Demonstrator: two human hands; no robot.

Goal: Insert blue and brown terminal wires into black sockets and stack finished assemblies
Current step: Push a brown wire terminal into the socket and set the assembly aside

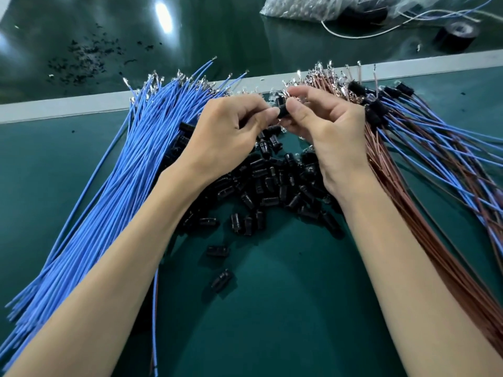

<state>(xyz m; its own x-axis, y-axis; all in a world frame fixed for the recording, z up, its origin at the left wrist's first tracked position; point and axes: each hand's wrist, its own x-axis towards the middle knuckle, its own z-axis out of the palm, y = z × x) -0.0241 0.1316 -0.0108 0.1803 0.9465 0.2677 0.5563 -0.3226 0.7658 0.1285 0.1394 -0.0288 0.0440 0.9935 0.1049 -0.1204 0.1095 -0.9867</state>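
Between both hands, a small black socket (282,108) is held above the table. My left hand (228,131) pinches it from the left and my right hand (324,126) pinches it from the right. A blue wire and a brown wire (155,317) run down from under my left forearm to the near edge. A heap of loose black sockets (269,186) lies under the hands. A thick bundle of blue terminal wires (130,172) fans out on the left. Brown terminal wires (408,213) lie on the right.
Finished assemblies (424,131) with black sockets on blue and brown wires are stacked at the far right. A grey strip (68,107) crosses the green mat. Beyond it lie black debris (87,58), a plastic bag (313,6) and a black tape roll (456,34).
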